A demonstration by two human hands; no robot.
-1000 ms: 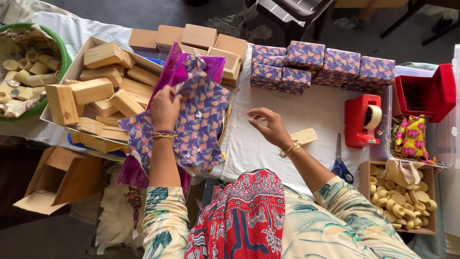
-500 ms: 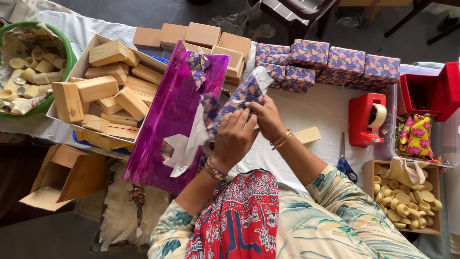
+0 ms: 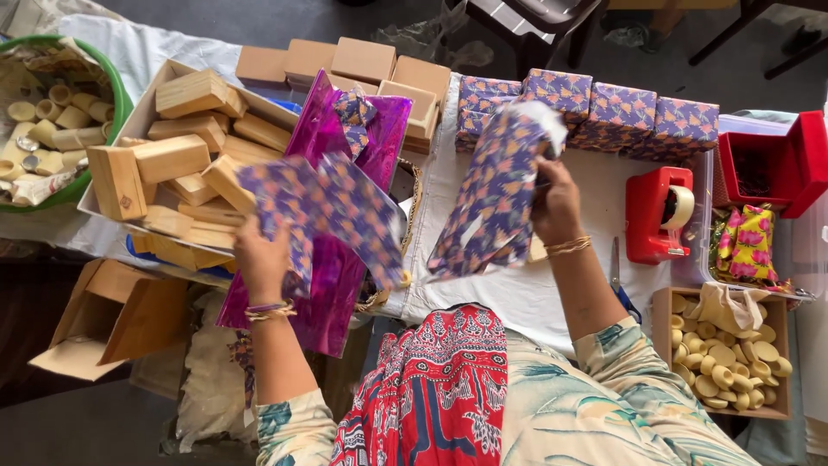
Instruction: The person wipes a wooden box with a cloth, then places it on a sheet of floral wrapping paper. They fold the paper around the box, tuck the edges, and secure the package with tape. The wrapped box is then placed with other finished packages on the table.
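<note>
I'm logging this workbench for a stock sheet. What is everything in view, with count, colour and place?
Patterned wrapping paper sheets: two, purple, one in each hand.
Shiny foil sheet: one, magenta, under the left sheet.
Plain wooden boxes: many, tan, piled in a tray on the left.
Cardboard boxes: several, brown, at the far edge.
Wrapped boxes: several, purple patterned, far right.
Tape dispenser: one, red, right.
Round clay cups: many, cream, in a box at near right.
Green tub: one, far left.
Left hand: holds one sheet.
Right hand: holds the other.
</note>
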